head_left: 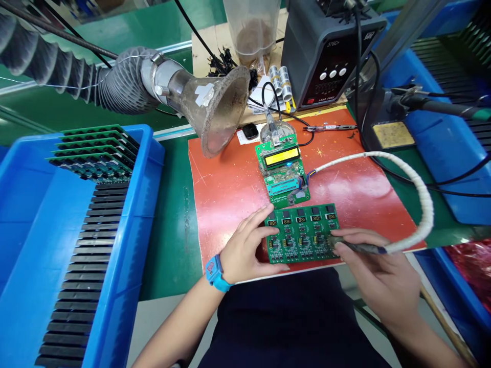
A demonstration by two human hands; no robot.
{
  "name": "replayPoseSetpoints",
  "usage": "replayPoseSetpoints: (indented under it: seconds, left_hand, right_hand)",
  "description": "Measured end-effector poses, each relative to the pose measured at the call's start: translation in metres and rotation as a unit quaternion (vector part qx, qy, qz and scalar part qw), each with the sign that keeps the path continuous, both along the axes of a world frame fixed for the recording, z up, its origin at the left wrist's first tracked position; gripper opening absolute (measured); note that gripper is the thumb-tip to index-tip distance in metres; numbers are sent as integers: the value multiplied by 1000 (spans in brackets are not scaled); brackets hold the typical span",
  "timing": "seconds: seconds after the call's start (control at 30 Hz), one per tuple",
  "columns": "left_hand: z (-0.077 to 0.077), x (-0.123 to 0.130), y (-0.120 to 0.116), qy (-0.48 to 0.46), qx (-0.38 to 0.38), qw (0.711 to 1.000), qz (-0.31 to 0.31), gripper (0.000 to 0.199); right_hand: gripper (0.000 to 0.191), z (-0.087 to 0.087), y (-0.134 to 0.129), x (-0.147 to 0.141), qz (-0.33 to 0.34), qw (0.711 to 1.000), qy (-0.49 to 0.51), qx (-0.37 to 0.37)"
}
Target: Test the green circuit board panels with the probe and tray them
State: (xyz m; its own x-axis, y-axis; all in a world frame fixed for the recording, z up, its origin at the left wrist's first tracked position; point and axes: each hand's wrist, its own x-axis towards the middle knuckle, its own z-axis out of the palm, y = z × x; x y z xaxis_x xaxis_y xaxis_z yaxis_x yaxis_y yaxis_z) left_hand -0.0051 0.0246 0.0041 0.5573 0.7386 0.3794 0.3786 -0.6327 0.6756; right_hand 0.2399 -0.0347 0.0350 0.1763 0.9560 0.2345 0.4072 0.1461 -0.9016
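Observation:
A green circuit board panel (303, 232) with a row of small digit displays lies flat on the red mat. My left hand (251, 245), a blue watch (217, 273) on its wrist, grips the panel's left end, fingers at the upper edge and thumb along the lower one. Pinched in my right hand (383, 271) is a dark probe (356, 246) on a white-wrapped cable (425, 204). The probe's tip meets the panel's right end; the exact contact is hidden by my fingers. The cable runs to a green programmer board (284, 174) with a lit yellow screen, just beyond the panel.
A blue bin (148, 204) at left holds several upright boards (95, 151) in black slots. A fume extraction funnel (226, 112) hangs over the red mat (226, 189). A soldering station (330, 56) stands behind, with a soldering iron (441, 105) and another blue bin (441, 174) at right.

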Motion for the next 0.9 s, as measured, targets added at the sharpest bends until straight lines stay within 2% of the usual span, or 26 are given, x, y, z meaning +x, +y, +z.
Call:
replayPoseSetpoints:
  seconds: [0.1,0.23,0.47,0.7,0.9]
  left_hand:
    - [0,0,0,-1,-2,1000,0,68]
    - [1,0,0,-1,1,1000,1,69]
    - [-1,0,0,-2,7,1000,0,69]
    - [1,0,0,4,3,1000,2,69]
    - [2,0,-1,8,4,1000,4,69]
  right_hand:
    - [20,2,-1,-8,-6,1000,23,11]
    - [21,-1,-1,-17,21,999,28,7]
    - [22,-10,-1,-17,33,999,-15,6]
    - [18,-5,5,-18,39,992,-113,46]
    - [18,-7,7,-21,23,989,-129,71]
